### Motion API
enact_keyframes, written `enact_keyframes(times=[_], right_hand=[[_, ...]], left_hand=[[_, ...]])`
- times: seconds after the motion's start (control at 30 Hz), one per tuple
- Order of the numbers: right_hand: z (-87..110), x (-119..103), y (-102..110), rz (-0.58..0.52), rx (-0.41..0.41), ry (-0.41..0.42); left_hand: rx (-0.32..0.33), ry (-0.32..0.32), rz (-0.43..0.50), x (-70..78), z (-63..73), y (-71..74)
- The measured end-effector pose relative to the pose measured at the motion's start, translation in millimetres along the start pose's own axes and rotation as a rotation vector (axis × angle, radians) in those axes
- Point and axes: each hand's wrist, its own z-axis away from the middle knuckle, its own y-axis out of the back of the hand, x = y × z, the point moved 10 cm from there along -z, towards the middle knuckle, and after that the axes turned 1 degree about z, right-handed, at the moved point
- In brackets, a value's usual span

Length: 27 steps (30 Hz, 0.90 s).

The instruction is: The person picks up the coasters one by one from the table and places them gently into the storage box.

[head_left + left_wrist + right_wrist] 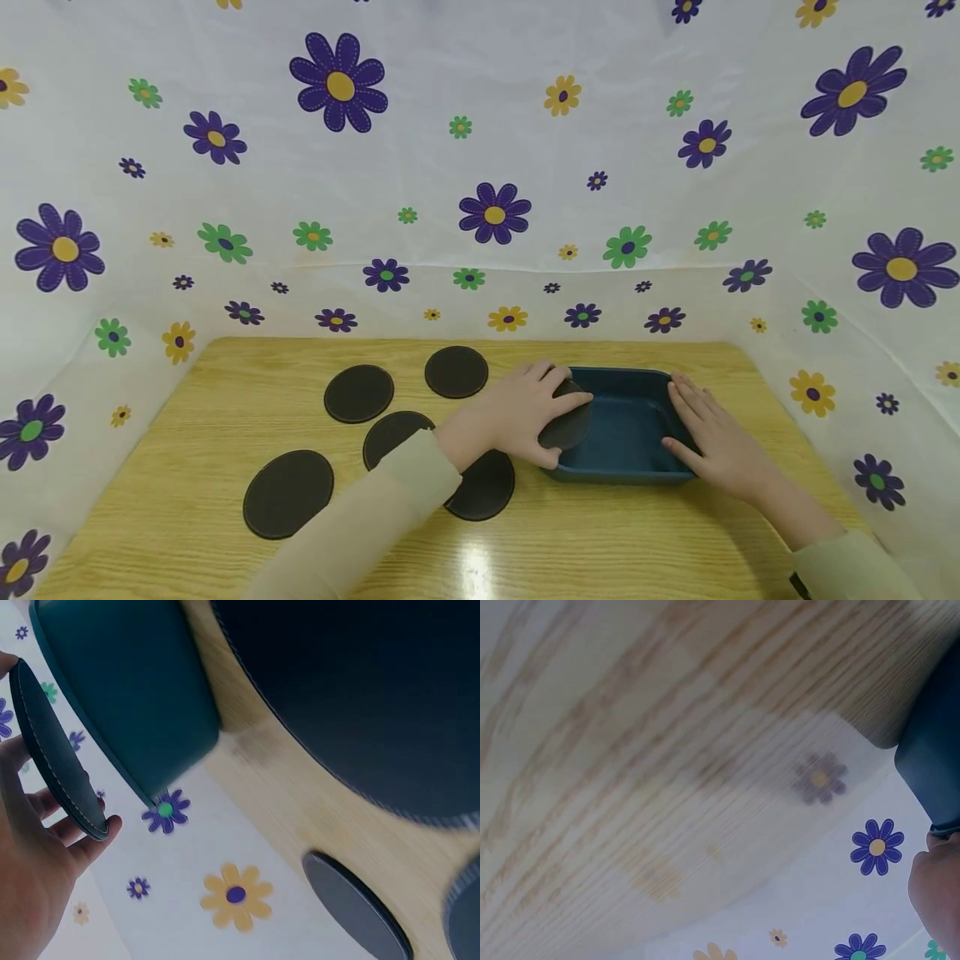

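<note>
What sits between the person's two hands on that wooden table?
The dark teal rectangular tray lies between them in the head view. The left hand holds a dark round coaster over its near-left edge; the right hand rests on its right rim.

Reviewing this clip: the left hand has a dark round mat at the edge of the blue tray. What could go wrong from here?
The left hand grips the dark mat by its edge, tilted over the blue tray rim; it could catch on the rim or slip out.

The right hand only rests on the tray's right rim, so a push might slide the tray on the smooth wooden table.

The left sleeve hangs over another mat and could drag it.
</note>
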Motion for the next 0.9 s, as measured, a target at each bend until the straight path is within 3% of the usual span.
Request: enact_keyframes(times=[0.17, 0.43, 0.67, 0.9], right_hand=[[0.0, 1, -1, -0.001, -0.002, -0.006], [0.2, 0, 0, -0.022, 0.01, 0.0], [-0.2, 0, 1, -0.03, 0.01, -0.007], [0.0, 0, 0, -0.03, 0.005, -0.011]], left_hand=[[-0.015, 0.006, -0.017, 12.2, -15.8, -4.1], [-0.038, 0.041, -0.05, 18.0, -34.2, -17.4], [-0.078, 0.095, -0.047, 16.5, -42.8, -27.5], [-0.117, 0.106, -0.055, 16.3, -45.8, -38.8]])
